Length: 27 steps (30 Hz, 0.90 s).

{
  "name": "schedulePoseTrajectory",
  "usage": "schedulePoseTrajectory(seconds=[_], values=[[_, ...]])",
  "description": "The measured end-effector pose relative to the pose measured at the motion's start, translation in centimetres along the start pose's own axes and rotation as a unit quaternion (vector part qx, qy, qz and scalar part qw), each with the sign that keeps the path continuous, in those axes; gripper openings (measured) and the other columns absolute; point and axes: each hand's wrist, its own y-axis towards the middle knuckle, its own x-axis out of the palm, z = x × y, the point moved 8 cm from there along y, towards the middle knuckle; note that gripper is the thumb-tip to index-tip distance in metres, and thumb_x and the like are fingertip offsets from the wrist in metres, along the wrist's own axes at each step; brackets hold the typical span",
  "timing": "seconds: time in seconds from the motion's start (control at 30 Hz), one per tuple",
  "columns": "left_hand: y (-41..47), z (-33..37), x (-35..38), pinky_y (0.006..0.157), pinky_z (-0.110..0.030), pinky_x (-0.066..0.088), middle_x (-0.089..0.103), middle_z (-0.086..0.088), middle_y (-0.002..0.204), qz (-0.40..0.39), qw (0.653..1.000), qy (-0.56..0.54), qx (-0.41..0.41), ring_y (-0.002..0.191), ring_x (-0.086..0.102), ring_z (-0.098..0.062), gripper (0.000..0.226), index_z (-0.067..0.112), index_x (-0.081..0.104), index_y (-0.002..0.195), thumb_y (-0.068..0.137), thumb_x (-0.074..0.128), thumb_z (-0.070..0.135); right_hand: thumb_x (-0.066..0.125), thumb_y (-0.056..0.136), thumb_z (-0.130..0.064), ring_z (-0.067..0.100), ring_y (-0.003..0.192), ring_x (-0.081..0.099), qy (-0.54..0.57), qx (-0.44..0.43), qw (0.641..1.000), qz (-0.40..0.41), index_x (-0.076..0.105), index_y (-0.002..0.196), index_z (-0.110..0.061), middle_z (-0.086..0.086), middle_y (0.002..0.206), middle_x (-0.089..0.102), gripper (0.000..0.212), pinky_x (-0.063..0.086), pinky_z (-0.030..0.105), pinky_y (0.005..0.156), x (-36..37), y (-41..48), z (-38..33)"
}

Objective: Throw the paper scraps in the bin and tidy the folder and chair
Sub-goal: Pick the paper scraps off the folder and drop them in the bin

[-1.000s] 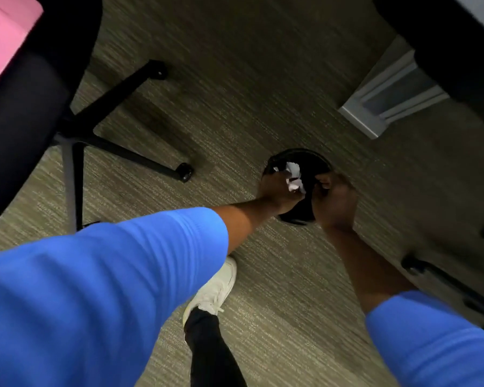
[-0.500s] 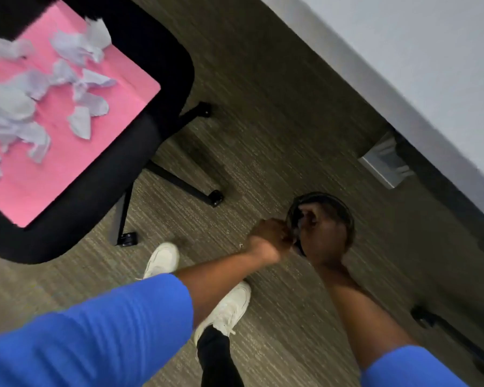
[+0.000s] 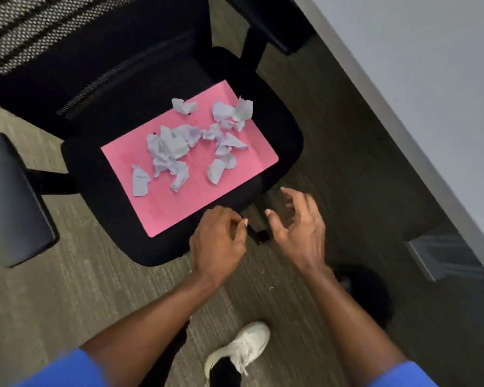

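Head view: both hands have left the bin [image 3: 366,297], now near right; left hand [image 3: 218,241] loosely curled, empty; right hand [image 3: 296,227] spread open, empty; many paper scraps [image 3: 190,143] remain on pink folder [image 3: 179,208] on the chair [image 3: 157,250]; another trip due.

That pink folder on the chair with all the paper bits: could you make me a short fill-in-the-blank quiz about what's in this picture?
1. The torn paper scraps lie on a folder whose colour is ____.
2. The folder rests on the seat of a black office ____.
3. Both the left hand and the right hand hold ____.
4. The white shoe stands on the ____.

Missing words: pink; chair; nothing; carpet
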Motion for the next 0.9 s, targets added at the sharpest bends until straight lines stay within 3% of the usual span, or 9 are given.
schedulePoseTrajectory(seconds=[0.1,0.17,0.3,0.43,0.57,0.7,0.9], values=[[4.1,-2.8,-5.1,0.076,-0.045,0.057,0.058,0.0,0.119,0.095,0.995,0.028,-0.021,0.117,0.055,-0.023,0.034,0.018,0.063,0.114,0.091,0.074,0.041,0.074,0.086,-0.055,0.018,0.104,0.066,-0.006,-0.021,0.998,-0.052,0.042,0.149,-0.035,-0.006,0.138,0.045,0.072,0.061,0.039,0.084,2.5,2.8,-3.4],[6.8,-4.9,-7.1,0.089,-0.051,0.058,0.048,-0.008,0.14,0.117,0.99,0.057,-0.05,0.132,0.045,-0.03,0.059,0.013,0.055,0.128,0.087,0.078,0.049,0.072,0.084,-0.063,0.023,0.118,0.061,-0.022,-0.029,0.997,-0.073,0.034,0.153,-0.04,-0.004,0.146,0.037,0.083,0.062,0.045,0.086,4.2,4.6,-5.4],[10.1,-8.6,-7.8,0.117,-0.058,0.042,0.016,-0.024,0.169,0.067,0.98,0.113,-0.146,0.153,0.022,-0.044,0.115,0.01,0.03,0.154,0.072,0.081,0.074,0.071,0.083,-0.07,0.029,0.149,0.033,-0.076,-0.03,0.991,-0.105,0.024,0.159,-0.043,0.006,0.163,0.024,0.093,0.056,0.054,0.1,6.7,7.3,-8.8],[10.9,-10.3,-6.4,0.125,-0.063,0.029,-0.002,-0.027,0.174,0.008,0.975,0.134,-0.177,0.16,0.01,-0.048,0.136,0.027,0.003,0.167,0.067,0.075,0.084,0.076,0.082,-0.064,0.033,0.16,0.012,-0.11,-0.018,0.981,-0.158,0.02,0.16,-0.048,0.006,0.173,0.005,0.097,0.043,0.065,0.11,8.9,8.8,-10.7],[10.9,-10.4,-5.8,0.118,-0.061,0.034,-0.001,-0.027,0.174,0.009,0.976,0.158,-0.152,0.159,0.016,-0.048,0.13,0.035,-0.004,0.167,0.073,0.071,0.083,0.078,0.085,-0.054,0.036,0.16,0.007,-0.172,-0.042,0.965,-0.196,0.02,0.16,-0.049,0.008,0.174,0.0,0.096,0.047,0.06,0.109,10.5,9.8,-11.8],[11.3,-9.5,-5.3,0.11,-0.058,0.039,0.002,-0.024,0.174,0.002,0.978,0.175,-0.115,0.153,0.023,-0.046,0.108,0.04,0.001,0.167,0.088,0.069,0.067,0.079,0.089,-0.04,0.037,0.151,0.022,-0.232,-0.081,0.95,-0.194,0.033,0.157,-0.044,0.011,0.167,0.017,0.082,0.054,0.053,0.101,11.1,10.6,-12.8],[12.6,-9.8,-4.6,0.096,-0.052,0.053,0.034,-0.016,0.157,0.01,0.986,0.158,-0.061,0.131,0.039,-0.037,0.055,0.027,0.047,0.152,0.102,0.068,0.029,0.07,0.097,-0.029,0.033,0.132,0.039,-0.228,-0.102,0.952,-0.176,0.058,0.139,-0.031,0.011,0.147,0.041,0.043,0.055,0.046,0.09,11.3,10.3,-13.1]])
